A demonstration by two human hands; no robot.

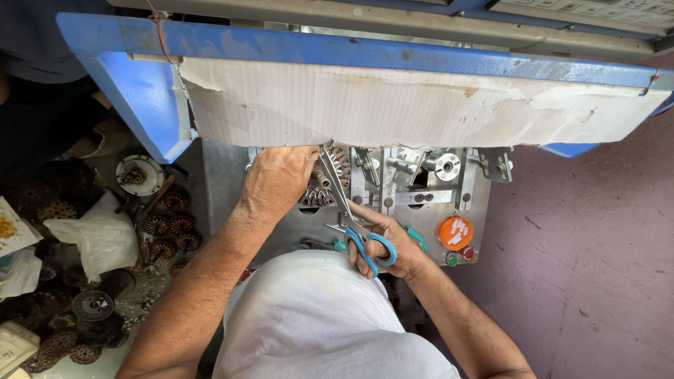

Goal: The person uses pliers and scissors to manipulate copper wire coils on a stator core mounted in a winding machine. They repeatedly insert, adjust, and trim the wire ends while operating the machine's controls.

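Fingers [295, 165] of left hand [277, 181] curl over the wound coil ring [330, 175], pinning it to the metal fixture [421, 189]; right hand [382, 242] is closed through the blue scissors [361, 231].
Scissor blades point up into the ring beside the left hand, apparently at the copper windings; the grip looks meant to steady the ring for a cut. Torn cardboard [421, 105] hangs off the blue frame [140, 91] above, hiding the fixture's top. No real containers: more coil rings [168, 224] lie loose on the floor to the left, among white plastic bags [98, 235] whose contents can't be seen.
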